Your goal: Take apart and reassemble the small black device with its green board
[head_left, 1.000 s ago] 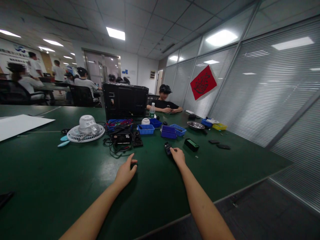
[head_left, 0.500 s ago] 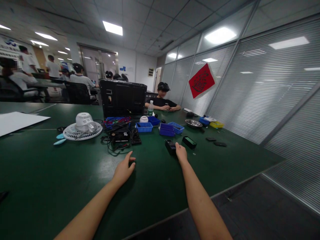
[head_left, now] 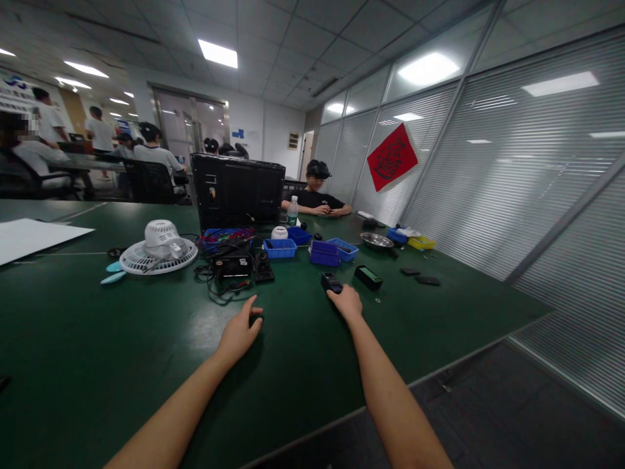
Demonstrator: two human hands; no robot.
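My right hand [head_left: 346, 302] is closed around the near end of a black box-shaped device [head_left: 331, 282] on the green table, its thumb along the left side. The device's exact kind is too small to make out. Just right of it lies a second black box with a green top face [head_left: 368, 277]. My left hand [head_left: 240, 330] rests low over the table on the left with fingers apart, holding nothing. Beyond that hand are a tangle of cables [head_left: 219, 292] and a black boxy unit with a label [head_left: 233, 264].
A white fan part [head_left: 159, 251] lies at left, near a large black panel [head_left: 239, 192]. Blue bins [head_left: 280, 248], a purple-blue box [head_left: 324, 254], a bottle [head_left: 292, 212] and a metal bowl [head_left: 376, 241] stand farther back. Flat black pieces [head_left: 428, 281] lie right. A person [head_left: 319, 195] sits opposite.
My right hand has shifted from the black device's right side to its near end, the thumb now across to the left. My left hand stays in about the same place.
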